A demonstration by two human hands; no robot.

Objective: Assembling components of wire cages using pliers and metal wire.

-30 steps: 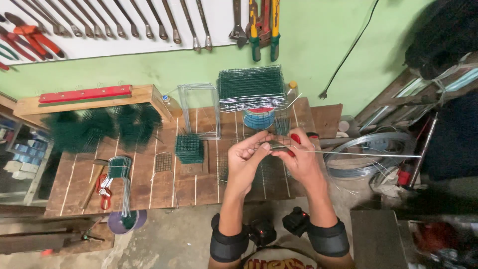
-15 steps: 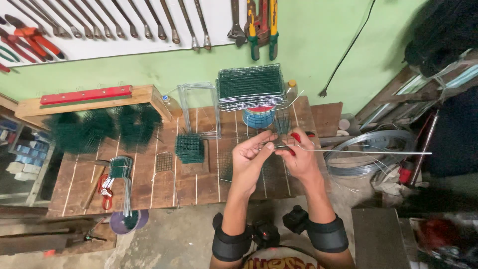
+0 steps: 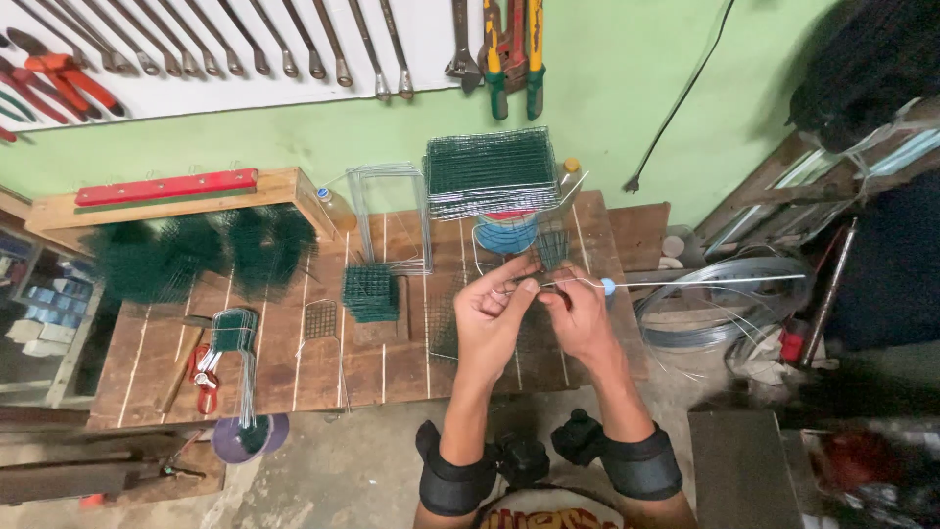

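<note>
1. left hand and right hand both pinch a thin, pale, straight wire.
2. the wire runs off to the right, above the near right of the wooden bench.

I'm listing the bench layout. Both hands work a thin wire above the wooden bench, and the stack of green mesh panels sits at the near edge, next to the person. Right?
Not quite. The left hand and right hand do work the thin wire above the wooden bench, but the head view shows the stack of green mesh panels at the far edge, against the wall.
</note>
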